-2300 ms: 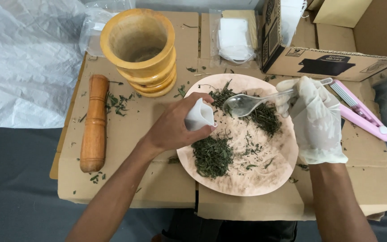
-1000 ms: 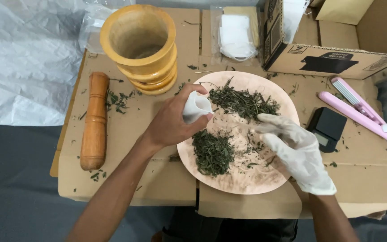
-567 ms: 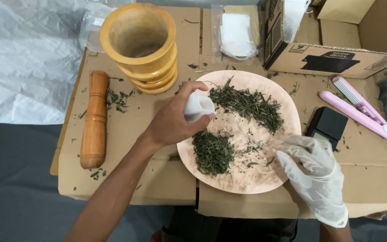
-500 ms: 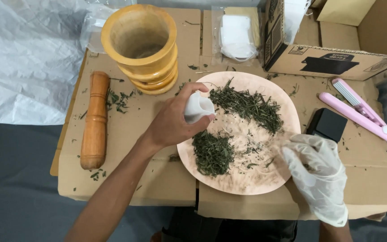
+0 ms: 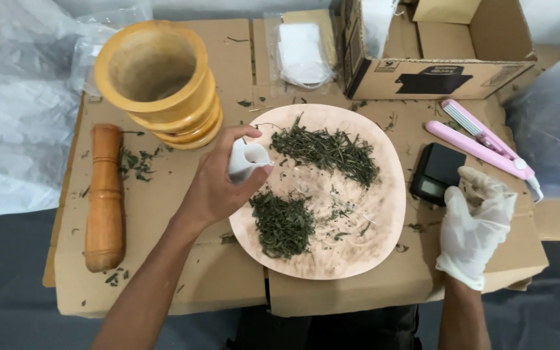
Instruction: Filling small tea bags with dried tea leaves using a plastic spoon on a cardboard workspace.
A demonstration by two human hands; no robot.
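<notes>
Two hands work over a cardboard-covered bench [image 5: 163, 272]; the left hand [image 5: 218, 185] is bare and closed around a small white pouch [image 5: 246, 159], whose open mouth faces up — it sits at that hand's fingertips, just over the near-left rim of a round pinkish plate [image 5: 358, 249]; directly right of the left hand lies one heap of dried green leaves [image 5: 283, 223], and beyond its fingertips a second, looser heap [image 5: 328, 149]; the right hand [image 5: 478, 223], in a white glove, hangs loosely curled and holds nothing, well clear of the plate's right edge; just ahead of its fingers, to their left, sits a small black scale [image 5: 435, 181], and farther off a pink clamp-like tool [image 5: 481, 139]; past the left hand's knuckles stands a yellow wooden mortar [image 5: 157, 84] — a wooden pestle [image 5: 104, 198] lies well to that hand's left.
</notes>
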